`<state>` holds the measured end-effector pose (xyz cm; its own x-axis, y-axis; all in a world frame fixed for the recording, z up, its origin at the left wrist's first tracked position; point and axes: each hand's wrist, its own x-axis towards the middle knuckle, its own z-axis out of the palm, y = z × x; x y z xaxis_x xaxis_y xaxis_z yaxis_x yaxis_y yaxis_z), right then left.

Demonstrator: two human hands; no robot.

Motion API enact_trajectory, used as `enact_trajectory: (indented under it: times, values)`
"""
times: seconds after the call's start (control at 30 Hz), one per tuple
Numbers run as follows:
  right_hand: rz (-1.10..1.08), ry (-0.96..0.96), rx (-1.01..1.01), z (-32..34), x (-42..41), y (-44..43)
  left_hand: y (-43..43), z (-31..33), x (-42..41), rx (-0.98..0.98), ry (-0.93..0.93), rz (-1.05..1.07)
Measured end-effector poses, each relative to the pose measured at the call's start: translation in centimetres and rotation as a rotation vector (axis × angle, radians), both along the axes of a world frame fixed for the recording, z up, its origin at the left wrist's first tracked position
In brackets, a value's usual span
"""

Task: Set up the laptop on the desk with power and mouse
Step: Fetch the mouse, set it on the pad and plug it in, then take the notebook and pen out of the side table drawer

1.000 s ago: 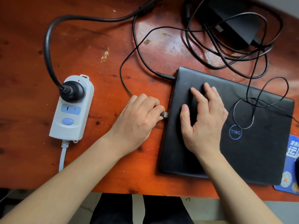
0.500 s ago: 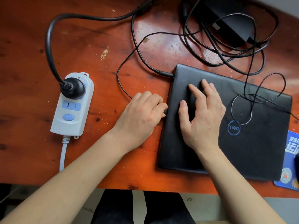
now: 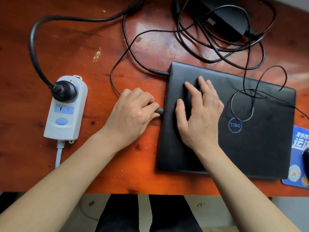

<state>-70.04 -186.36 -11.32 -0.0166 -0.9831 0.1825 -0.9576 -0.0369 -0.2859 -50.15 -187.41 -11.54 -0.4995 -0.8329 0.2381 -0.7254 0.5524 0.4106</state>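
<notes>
A closed black laptop (image 3: 260, 144) lies on the red-brown wooden desk (image 3: 117, 173). My right hand (image 3: 200, 113) rests flat on its lid, fingers spread. My left hand (image 3: 133, 113) pinches a black USB plug (image 3: 160, 111) that sits against the laptop's left edge. Its thin black mouse cable (image 3: 242, 104) loops over the lid. A thicker power cable plug (image 3: 158, 72) is in the laptop's upper left side. The black power brick (image 3: 222, 19) lies at the top among tangled cables. A dark mouse (image 3: 306, 158) shows at the right edge on a blue mouse pad (image 3: 299, 138).
A white power strip (image 3: 65, 114) lies at the left with a black plug (image 3: 64, 91) in its top socket and a white cord running off the front edge. The desk's front edge is close to me, with my dark trousers below it.
My left hand pushed the USB plug rightwards; its metal tip, bare a second ago, now sits against the laptop's left edge. The right hand stays pressed on the lid.
</notes>
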Motion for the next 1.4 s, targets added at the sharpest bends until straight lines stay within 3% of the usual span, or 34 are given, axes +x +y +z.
enact_trajectory:
  times: [0.2, 0.4, 0.6, 0.7, 0.8, 0.93, 1.07, 1.2, 1.3, 1.4]
  values:
    - [0.012, -0.006, 0.024, 0.1, 0.1, 0.0, -0.4, -0.4, 0.0, 0.002, 0.004, -0.054]
    - [0.019, -0.012, 0.023, 0.0, 0.1, 0.1, 1.0, -1.7, -0.5, 0.011, 0.057, 0.038]
    - [0.037, -0.147, 0.013, 0.4, -0.5, 0.0, 0.8, -0.7, -0.4, 0.075, 0.032, 0.031]
    - [0.075, -0.202, 0.135, 2.0, -1.0, 0.0, 0.6, 1.5, -0.6, 0.129, -0.074, 0.017]
    - [0.171, -0.199, 0.421, 3.8, -2.2, 0.3, 1.1, 3.4, -0.7, 0.253, -0.257, 0.02]
    - [0.274, -0.028, 0.63, 7.8, -4.7, 1.4, 0.7, 7.9, 0.2, 0.374, -0.516, 0.037]
    - [0.324, 0.095, 0.471, 13.4, -6.9, -0.1, -0.8, 15.8, 1.7, 0.177, -0.486, 0.227]
    - [0.424, 0.08, 0.178, 18.9, -5.8, -4.4, 0.5, 22.7, 3.1, 0.011, -0.38, 0.53]
    - [0.496, 0.031, 0.072, 21.2, -2.6, -6.0, 4.7, 25.3, 4.0, -0.013, -0.235, 0.806]
    - [0.673, -0.032, 0.007, 22.1, 2.1, -4.7, 11.5, 25.8, 5.3, 0.063, -0.267, 1.053]
